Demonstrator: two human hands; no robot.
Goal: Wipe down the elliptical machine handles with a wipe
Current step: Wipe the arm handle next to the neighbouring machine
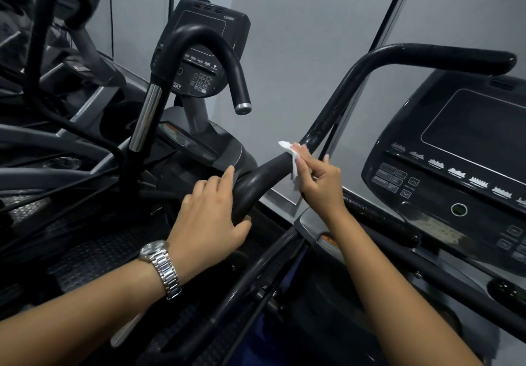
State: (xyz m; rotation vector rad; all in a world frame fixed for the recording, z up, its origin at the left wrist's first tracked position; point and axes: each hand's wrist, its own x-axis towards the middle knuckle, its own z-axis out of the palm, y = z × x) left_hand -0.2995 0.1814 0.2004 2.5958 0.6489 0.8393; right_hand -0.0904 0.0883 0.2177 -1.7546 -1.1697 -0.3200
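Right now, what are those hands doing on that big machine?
A person is cleaning an exercise machine. The right hand presses a white wipe around the black handle, pinching it with thumb and fingers. The left hand, with a watch on its wrist, grips the same handle lower down. The wipe sits near the handle's bend, with the long upper part above it. Another machine's console is on the right.
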